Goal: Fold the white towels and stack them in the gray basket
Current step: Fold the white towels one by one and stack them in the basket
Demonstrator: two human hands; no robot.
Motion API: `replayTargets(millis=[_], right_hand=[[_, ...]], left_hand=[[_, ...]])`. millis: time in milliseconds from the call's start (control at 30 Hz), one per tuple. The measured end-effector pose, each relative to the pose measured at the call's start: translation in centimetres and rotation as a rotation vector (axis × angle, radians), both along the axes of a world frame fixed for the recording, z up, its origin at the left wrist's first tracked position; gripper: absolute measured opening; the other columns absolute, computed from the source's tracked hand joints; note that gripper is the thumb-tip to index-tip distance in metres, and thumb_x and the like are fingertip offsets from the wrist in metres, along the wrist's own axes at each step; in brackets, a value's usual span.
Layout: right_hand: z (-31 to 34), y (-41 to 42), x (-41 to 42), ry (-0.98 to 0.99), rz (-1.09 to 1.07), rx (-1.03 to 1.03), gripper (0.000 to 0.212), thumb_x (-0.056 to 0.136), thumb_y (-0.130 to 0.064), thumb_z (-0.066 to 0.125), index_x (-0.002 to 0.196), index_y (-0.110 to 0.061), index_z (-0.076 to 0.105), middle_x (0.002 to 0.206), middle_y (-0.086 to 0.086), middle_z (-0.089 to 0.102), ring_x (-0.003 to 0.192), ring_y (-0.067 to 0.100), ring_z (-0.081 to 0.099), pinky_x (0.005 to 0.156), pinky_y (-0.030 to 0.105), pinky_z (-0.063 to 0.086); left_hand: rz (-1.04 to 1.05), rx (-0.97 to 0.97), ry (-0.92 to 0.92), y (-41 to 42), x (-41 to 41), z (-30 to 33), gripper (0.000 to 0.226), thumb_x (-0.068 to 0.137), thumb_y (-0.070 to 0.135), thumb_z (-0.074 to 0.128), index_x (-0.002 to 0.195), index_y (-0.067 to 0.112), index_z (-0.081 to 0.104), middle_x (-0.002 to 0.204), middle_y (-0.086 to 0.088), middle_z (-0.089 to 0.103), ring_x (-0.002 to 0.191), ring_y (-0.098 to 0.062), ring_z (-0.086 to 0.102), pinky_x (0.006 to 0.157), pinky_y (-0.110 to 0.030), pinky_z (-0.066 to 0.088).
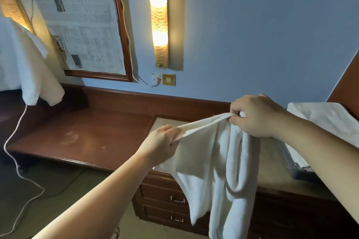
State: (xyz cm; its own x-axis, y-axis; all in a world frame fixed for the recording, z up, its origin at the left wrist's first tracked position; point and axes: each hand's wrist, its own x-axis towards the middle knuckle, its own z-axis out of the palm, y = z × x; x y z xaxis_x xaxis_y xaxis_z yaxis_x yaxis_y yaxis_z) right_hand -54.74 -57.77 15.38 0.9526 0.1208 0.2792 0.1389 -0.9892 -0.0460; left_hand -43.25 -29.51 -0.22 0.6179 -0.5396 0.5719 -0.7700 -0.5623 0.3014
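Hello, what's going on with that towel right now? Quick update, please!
Left hand and right hand both pinch the white towel along its top edge. Towel hangs unfolded above the desk. Nothing in the way.

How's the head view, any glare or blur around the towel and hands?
Head view: wall lamp blown out, warm glow around it; towel evenly lit, folds readable; left hand and right hand sharp; wide-angle lens bends the desk edge and wall lines.
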Motion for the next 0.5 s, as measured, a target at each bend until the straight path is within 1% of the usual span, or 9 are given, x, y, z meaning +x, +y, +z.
replayTargets(millis=[67, 133, 200, 267, 300, 367, 433, 500], right_hand=[[-0.7, -0.5, 0.0, 0.005, 0.004, 0.004, 0.031, 0.095, -0.041, 0.058, 0.070, -0.024, 0.053, 0.074, -0.008, 0.061, 0.082, 0.016, 0.057, 0.084, 0.037, 0.038], [-1.1, -1.0, 0.0, 0.015, -0.002, 0.014, 0.030, 0.095, -0.041, 0.058, 0.071, -0.023, 0.053, 0.075, -0.008, 0.061, 0.083, 0.015, 0.056, 0.085, 0.037, 0.037], [-1.5, -1.6, -0.1, 0.033, -0.006, 0.018, 0.029, 0.095, -0.042, 0.059, 0.073, -0.023, 0.055, 0.077, -0.009, 0.062, 0.083, 0.012, 0.055, 0.086, 0.036, 0.035], [-2.0, -1.9, -0.3, 0.055, 0.001, 0.010, 0.029, 0.095, -0.042, 0.061, 0.073, -0.024, 0.056, 0.079, -0.010, 0.062, 0.085, 0.008, 0.054, 0.089, 0.035, 0.034], [-2.2, -1.9, -0.3, 0.064, 0.007, 0.003, 0.028, 0.095, -0.042, 0.062, 0.074, -0.024, 0.057, 0.080, -0.010, 0.062, 0.086, 0.008, 0.054, 0.090, 0.035, 0.034], [-2.7, -1.7, -0.3, 0.069, 0.023, -0.016, 0.027, 0.094, -0.042, 0.062, 0.074, -0.025, 0.057, 0.081, -0.011, 0.062, 0.087, 0.008, 0.054, 0.090, 0.036, 0.035], [-2.9, -1.6, -0.1, 0.070, 0.030, -0.021, 0.028, 0.094, -0.042, 0.062, 0.073, -0.024, 0.056, 0.079, -0.011, 0.062, 0.087, 0.009, 0.054, 0.090, 0.037, 0.036], [-3.0, -1.9, 0.1, 0.078, 0.025, -0.006, 0.030, 0.095, -0.042, 0.061, 0.072, -0.024, 0.055, 0.077, -0.011, 0.061, 0.085, 0.010, 0.055, 0.091, 0.038, 0.038]], left_hand=[[0.045, -0.008, -0.154, 0.3, 0.5, 0.1, 0.022, 0.086, 0.016, 0.075, 0.107, 0.009, 0.075, 0.089, -0.005, 0.068, 0.080, -0.031, 0.067, 0.062, -0.038, 0.058], [0.046, -0.032, -0.276, 0.8, 1.0, 0.2, 0.016, 0.089, 0.024, 0.077, 0.094, 0.009, 0.073, 0.082, -0.004, 0.064, 0.073, -0.029, 0.064, 0.057, -0.037, 0.056], [-0.035, -0.014, -0.362, 1.5, 1.7, 0.3, 0.028, 0.095, 0.034, 0.075, 0.078, 0.012, 0.067, 0.074, -0.001, 0.058, 0.063, -0.025, 0.057, 0.053, -0.033, 0.052], [-0.155, 0.047, -0.383, 2.1, 2.5, 0.3, 0.039, 0.096, 0.039, 0.075, 0.069, 0.014, 0.063, 0.068, 0.001, 0.052, 0.056, -0.022, 0.049, 0.049, -0.029, 0.046], [-0.209, 0.080, -0.367, 2.3, 2.7, 0.2, 0.041, 0.096, 0.040, 0.075, 0.067, 0.014, 0.064, 0.067, 0.001, 0.051, 0.054, -0.021, 0.047, 0.048, -0.029, 0.045], [-0.265, 0.121, -0.272, 2.7, 2.9, 0.2, 0.042, 0.098, 0.040, 0.072, 0.065, 0.014, 0.066, 0.066, 0.004, 0.050, 0.053, -0.020, 0.047, 0.046, -0.031, 0.044], [-0.236, 0.108, -0.095, 2.7, 2.7, 0.4, 0.044, 0.097, 0.042, 0.072, 0.063, 0.014, 0.064, 0.064, 0.004, 0.051, 0.054, -0.019, 0.047, 0.048, -0.034, 0.044], [-0.170, 0.070, 0.094, 2.7, 2.7, 0.7, 0.041, 0.091, 0.043, 0.078, 0.064, 0.015, 0.064, 0.064, 0.002, 0.054, 0.058, -0.019, 0.048, 0.054, -0.034, 0.045]])
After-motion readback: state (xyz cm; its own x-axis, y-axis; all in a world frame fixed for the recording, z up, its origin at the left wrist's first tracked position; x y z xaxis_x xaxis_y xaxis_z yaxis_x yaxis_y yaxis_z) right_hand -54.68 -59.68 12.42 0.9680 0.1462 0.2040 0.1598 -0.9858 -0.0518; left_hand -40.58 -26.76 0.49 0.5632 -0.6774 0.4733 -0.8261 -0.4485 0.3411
